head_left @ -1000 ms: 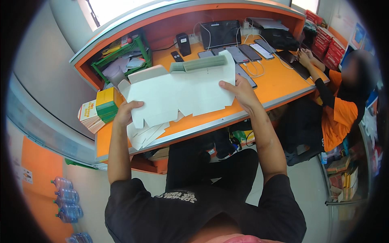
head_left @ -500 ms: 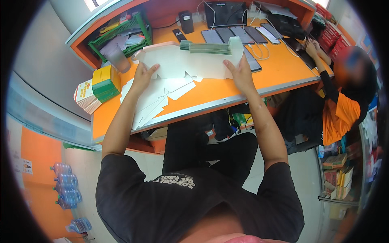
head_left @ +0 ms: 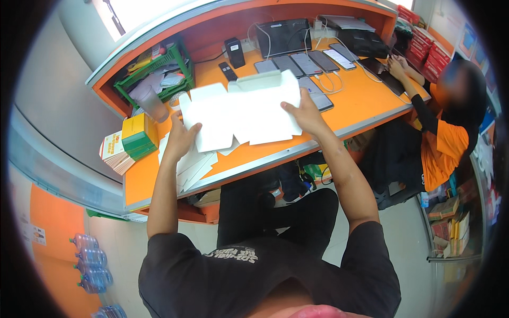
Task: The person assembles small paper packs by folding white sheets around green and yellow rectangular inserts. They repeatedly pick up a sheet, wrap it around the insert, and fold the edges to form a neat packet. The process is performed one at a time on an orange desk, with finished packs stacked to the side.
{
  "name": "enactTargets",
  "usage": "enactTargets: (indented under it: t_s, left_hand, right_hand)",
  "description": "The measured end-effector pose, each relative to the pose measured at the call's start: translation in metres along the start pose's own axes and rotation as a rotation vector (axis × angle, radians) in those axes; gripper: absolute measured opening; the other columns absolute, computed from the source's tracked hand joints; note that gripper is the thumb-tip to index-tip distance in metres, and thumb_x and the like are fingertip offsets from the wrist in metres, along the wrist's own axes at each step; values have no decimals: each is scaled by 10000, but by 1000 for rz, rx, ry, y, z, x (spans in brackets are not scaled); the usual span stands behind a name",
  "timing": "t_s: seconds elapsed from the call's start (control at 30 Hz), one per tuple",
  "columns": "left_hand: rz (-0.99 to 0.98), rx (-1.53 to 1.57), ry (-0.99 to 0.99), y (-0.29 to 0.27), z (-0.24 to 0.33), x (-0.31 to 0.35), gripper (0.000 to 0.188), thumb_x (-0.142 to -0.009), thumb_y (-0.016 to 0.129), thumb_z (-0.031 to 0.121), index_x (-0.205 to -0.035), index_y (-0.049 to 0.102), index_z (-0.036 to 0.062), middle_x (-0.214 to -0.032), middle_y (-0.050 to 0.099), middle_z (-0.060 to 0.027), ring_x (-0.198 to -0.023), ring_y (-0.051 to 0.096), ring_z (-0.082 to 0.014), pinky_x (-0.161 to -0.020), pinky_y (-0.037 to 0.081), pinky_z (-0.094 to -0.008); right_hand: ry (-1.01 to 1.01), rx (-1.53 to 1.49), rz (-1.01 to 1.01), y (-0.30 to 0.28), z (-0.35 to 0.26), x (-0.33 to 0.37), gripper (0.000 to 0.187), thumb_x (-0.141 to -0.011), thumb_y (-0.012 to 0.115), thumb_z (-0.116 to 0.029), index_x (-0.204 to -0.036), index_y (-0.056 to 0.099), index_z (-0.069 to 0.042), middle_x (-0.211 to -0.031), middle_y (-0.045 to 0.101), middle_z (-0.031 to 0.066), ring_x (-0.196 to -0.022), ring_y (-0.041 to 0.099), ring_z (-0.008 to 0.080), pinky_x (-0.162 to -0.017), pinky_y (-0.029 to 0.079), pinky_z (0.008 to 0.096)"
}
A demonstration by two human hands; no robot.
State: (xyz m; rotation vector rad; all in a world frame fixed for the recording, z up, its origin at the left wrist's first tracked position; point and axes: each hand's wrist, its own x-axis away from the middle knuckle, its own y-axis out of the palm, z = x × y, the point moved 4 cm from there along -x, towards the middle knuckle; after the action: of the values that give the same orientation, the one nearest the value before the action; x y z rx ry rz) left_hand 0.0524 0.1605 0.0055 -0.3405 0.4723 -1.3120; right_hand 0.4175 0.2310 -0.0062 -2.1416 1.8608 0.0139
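Note:
Between my two hands is an unfolded white carton blank point(head_left: 241, 114), raised over the orange table with its plain face toward me. My left hand point(head_left: 183, 139) grips the left edge, thumb on top. At the right edge, my right hand point(head_left: 305, 114) pinches it the same way, its fingers mostly hidden behind the card. A flap along the far edge stands bent up. Beneath, more white card blanks point(head_left: 195, 170) lie fanned out near the table's front edge, partly covered by the held one.
Left of my hands are a yellow-green stack of cartons point(head_left: 140, 137), a clear cup point(head_left: 151, 103) and a green basket point(head_left: 177, 69). Several phones point(head_left: 305, 63) with white cables lie behind the card, near a black tablet point(head_left: 283, 38). A co-worker point(head_left: 450, 138) sits at right.
The carton blank has tilted, so its face and cut-out near edge show more fully. My left hand has moved lower, and the view has shifted slightly.

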Motion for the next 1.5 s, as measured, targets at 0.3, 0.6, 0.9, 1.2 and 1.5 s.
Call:
enactTargets:
  t_s: [0.3,0.6,0.9,1.2,1.5]
  left_hand:
    - [138,-857,420,14,36,55,638,-862,765,350,-1333,529,-10,-1199,611,-228,-1114,609,-393,-1003,470,-421]
    - [-195,-832,770,40,46,86,360,-819,799,320,-1042,685,61,-1081,668,-119,-967,667,-286,-801,552,-397]
    - [-213,-880,869,39,45,92,270,-812,769,203,-1026,685,64,-948,669,-86,-818,684,-241,-637,558,-350]
    - [-362,-855,778,36,58,78,164,-821,737,154,-954,742,59,-826,674,-71,-783,682,-249,-642,552,-385]
    - [-561,-713,593,32,65,51,176,-817,762,148,-972,768,64,-865,726,-132,-768,673,-323,-699,536,-413]
  right_hand:
    - [257,-166,-154,9,30,-5,575,-904,698,-46,-1376,409,109,-1287,598,264,-1146,655,307,-943,549,372]
    - [455,-272,-239,9,27,-8,510,-919,664,-25,-1358,450,122,-1257,612,266,-1099,681,322,-873,595,413]
    - [423,-139,-253,11,25,-9,498,-911,703,-89,-1320,504,110,-1248,629,259,-1075,685,345,-897,577,434]
    - [-287,1009,-170,36,-51,12,464,-851,773,-291,-1177,627,6,-1220,610,199,-1223,557,325,-996,487,424]
    - [-466,692,-656,158,-56,50,377,-861,750,-256,-1134,627,-27,-1071,675,164,-1053,666,344,-879,547,446]
